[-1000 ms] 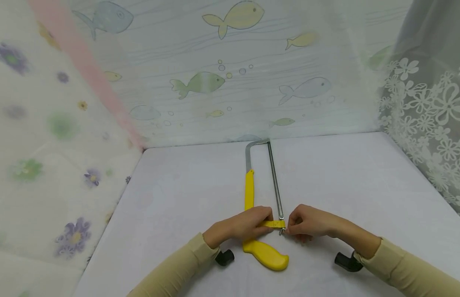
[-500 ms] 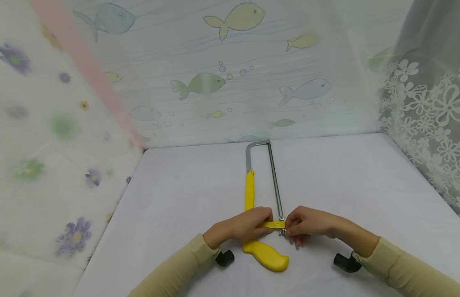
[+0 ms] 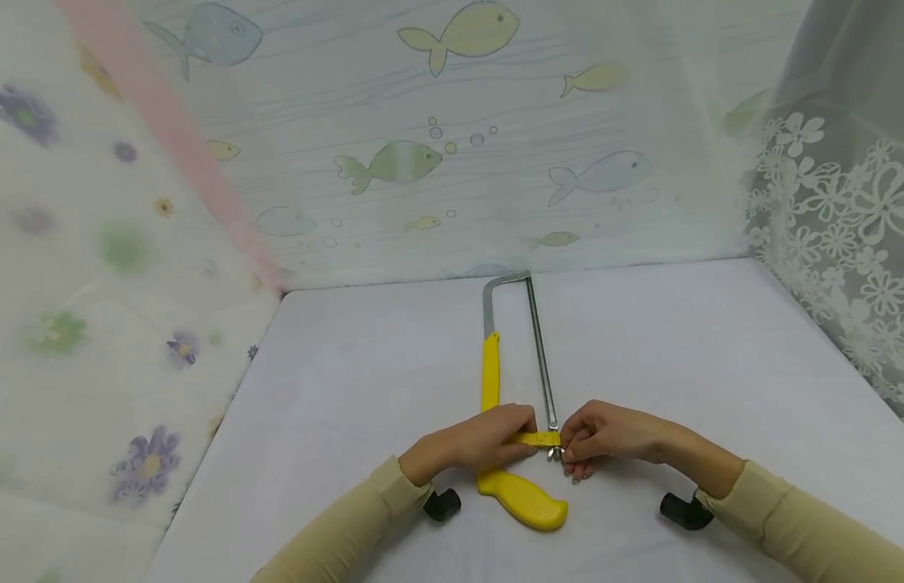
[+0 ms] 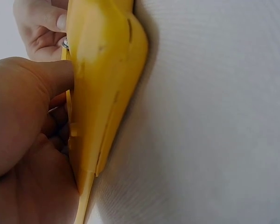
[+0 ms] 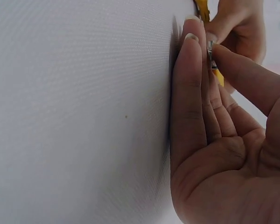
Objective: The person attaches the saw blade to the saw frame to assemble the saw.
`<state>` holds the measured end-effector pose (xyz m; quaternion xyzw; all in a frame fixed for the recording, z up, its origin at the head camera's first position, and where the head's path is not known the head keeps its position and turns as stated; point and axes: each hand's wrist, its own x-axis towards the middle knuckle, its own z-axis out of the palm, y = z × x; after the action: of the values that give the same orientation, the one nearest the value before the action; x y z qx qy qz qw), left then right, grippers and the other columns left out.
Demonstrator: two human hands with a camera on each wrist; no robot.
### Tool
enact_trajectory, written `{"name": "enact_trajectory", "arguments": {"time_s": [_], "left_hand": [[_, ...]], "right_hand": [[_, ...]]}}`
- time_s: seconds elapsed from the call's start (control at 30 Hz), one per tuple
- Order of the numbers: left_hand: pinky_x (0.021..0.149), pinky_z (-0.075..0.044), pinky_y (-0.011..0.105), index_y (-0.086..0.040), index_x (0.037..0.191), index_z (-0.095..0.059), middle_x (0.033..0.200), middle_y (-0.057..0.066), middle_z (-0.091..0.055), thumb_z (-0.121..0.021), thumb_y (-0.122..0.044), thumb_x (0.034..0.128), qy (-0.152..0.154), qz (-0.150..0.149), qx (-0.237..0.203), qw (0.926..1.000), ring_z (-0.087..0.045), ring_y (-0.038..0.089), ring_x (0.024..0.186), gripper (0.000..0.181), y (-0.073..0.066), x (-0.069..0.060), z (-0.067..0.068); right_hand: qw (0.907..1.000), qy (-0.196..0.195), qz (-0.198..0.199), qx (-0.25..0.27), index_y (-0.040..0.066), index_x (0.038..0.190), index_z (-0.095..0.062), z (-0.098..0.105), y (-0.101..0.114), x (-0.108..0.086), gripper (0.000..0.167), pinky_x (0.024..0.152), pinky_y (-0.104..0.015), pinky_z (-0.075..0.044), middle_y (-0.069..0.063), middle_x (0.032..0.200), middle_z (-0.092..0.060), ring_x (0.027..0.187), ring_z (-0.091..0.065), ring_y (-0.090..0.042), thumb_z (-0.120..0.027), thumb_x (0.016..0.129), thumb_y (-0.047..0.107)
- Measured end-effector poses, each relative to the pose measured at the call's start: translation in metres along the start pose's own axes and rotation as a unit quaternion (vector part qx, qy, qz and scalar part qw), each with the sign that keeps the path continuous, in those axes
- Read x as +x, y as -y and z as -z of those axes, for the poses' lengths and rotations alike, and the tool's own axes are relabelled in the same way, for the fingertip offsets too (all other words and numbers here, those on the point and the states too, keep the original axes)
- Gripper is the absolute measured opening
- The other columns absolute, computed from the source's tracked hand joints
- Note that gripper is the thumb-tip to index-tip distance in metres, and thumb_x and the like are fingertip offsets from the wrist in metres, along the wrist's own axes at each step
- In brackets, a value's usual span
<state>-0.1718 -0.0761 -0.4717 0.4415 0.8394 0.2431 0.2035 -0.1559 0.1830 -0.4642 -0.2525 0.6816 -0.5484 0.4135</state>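
Note:
A yellow-handled hacksaw lies on its side on the white tabletop, its grey frame end pointing away from me. Its blade runs along the right side. My left hand grips the yellow frame above the handle, holding it beside the short yellow cross arm. At that arm's end sits a small metal wing nut, pinched by the thumb and index finger of my right hand. In the right wrist view the other fingers stretch along the table. The yellow handle fills much of the left wrist view.
White cloth covers the table. A fish-print curtain hangs at the back, a flower-print one at the left and lace at the right. Black wrist mounts sit under both wrists.
My right fingers shift slightly at the wing nut, the lower ones extending and then drawing back, and the nut's wings sit at a different angle. The left hand and hacksaw stay put.

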Motion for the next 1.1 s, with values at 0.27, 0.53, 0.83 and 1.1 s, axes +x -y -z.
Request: {"name": "enact_trajectory", "arguments": {"time_s": [0.27, 0.53, 0.83, 1.1], "left_hand": [[0.075, -0.043, 0.017, -0.015, 0.107, -0.056, 0.096, -0.008, -0.057, -0.062, -0.023, 0.1042, 0.003, 0.006, -0.013, 0.9999, -0.050, 0.005, 0.084, 0.010, 0.003, 0.000, -0.002], [0.074, -0.044, 0.017, -0.015, 0.107, -0.056, 0.096, -0.009, -0.057, -0.063, -0.023, 0.1038, 0.003, 0.004, -0.015, 0.9999, -0.050, 0.005, 0.083, 0.011, 0.005, 0.001, -0.002], [0.073, -0.044, 0.017, -0.015, 0.106, -0.056, 0.095, -0.009, -0.057, -0.063, -0.022, 0.1035, 0.000, 0.000, -0.018, 0.9998, -0.050, 0.005, 0.081, 0.010, 0.005, 0.001, -0.002], [0.074, -0.043, 0.016, -0.014, 0.107, -0.056, 0.096, -0.008, -0.058, -0.063, -0.020, 0.1036, 0.001, -0.005, -0.021, 0.9998, -0.050, 0.005, 0.082, 0.009, 0.005, 0.001, -0.002]], "right_hand": [[0.9996, -0.016, -0.022, -0.009, -0.007, 0.108, -0.066, 0.000, 0.001, 0.003, 0.019, 0.071, -0.032, -0.060, -0.020, 0.090, -0.073, 0.076, -0.072, -0.022, -0.065, 0.099, 0.009], [0.9989, 0.029, 0.010, 0.035, -0.012, 0.115, -0.064, 0.009, -0.007, 0.005, 0.022, 0.082, -0.034, -0.059, -0.026, 0.104, -0.072, 0.090, -0.073, -0.021, -0.059, 0.101, 0.004], [0.9958, 0.049, 0.020, 0.074, -0.017, 0.121, -0.060, 0.011, -0.011, 0.006, 0.025, 0.088, -0.036, -0.058, -0.032, 0.112, -0.069, 0.104, -0.073, -0.029, -0.058, 0.101, 0.000], [0.9972, 0.038, 0.021, 0.061, -0.015, 0.119, -0.061, 0.010, -0.012, 0.007, 0.024, 0.086, -0.035, -0.058, -0.031, 0.110, -0.070, 0.102, -0.073, -0.029, -0.060, 0.101, 0.001]]}}
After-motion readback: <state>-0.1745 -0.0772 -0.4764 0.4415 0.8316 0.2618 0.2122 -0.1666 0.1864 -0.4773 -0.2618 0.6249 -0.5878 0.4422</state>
